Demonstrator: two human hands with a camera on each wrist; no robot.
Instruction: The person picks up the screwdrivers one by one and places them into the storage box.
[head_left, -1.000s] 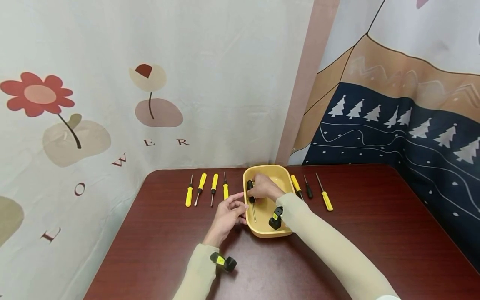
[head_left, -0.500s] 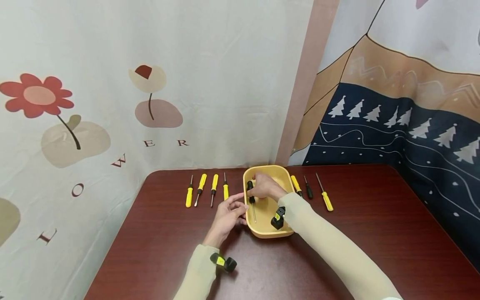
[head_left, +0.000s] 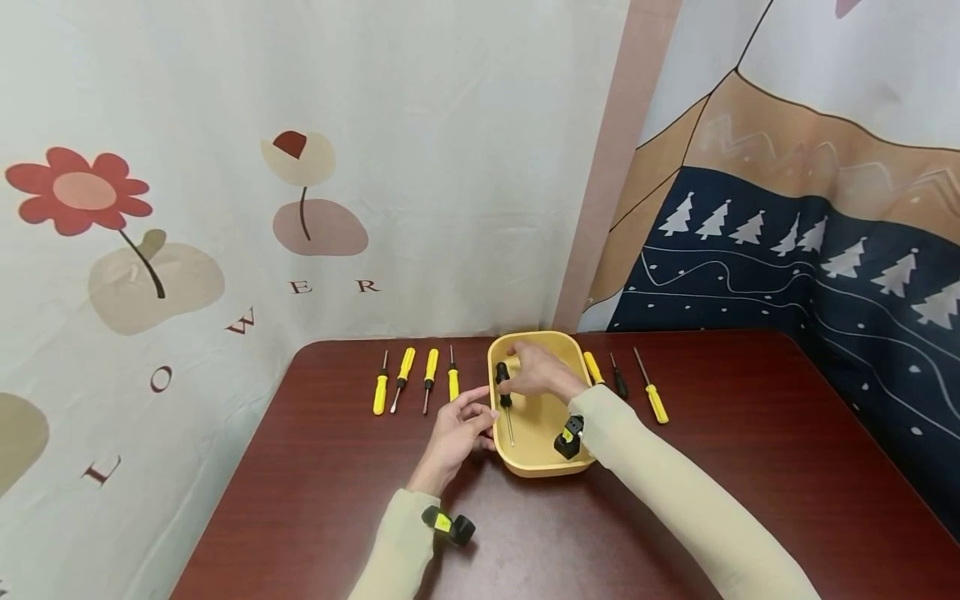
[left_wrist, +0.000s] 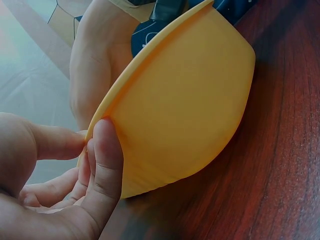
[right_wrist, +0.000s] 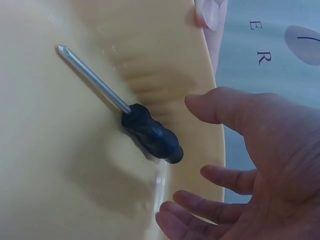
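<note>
A black-handled screwdriver (right_wrist: 152, 135) with a pointed metal tip lies in the yellow plastic tray (head_left: 543, 433), along its left wall. My right hand (head_left: 536, 369) is over the tray beside the handle. In the right wrist view its thumb and fingers are spread apart, with nothing between them, and the handle lies free on the tray floor. My left hand (head_left: 452, 429) pinches the tray's left rim; the left wrist view has one fingertip (left_wrist: 107, 137) against the outer wall and another digit at the rim's edge.
Several yellow-handled screwdrivers (head_left: 381, 393) lie in a row left of the tray on the dark red table (head_left: 322, 500). To its right are a partly covered yellow-handled one (head_left: 592, 367), a small black one (head_left: 618, 382) and a long yellow one (head_left: 656, 402). Printed curtains (head_left: 450, 167) stand behind.
My right hand and forearm have shifted slightly to the right. The black screwdriver stays where it was in the tray, and my left hand keeps its place on the rim.
</note>
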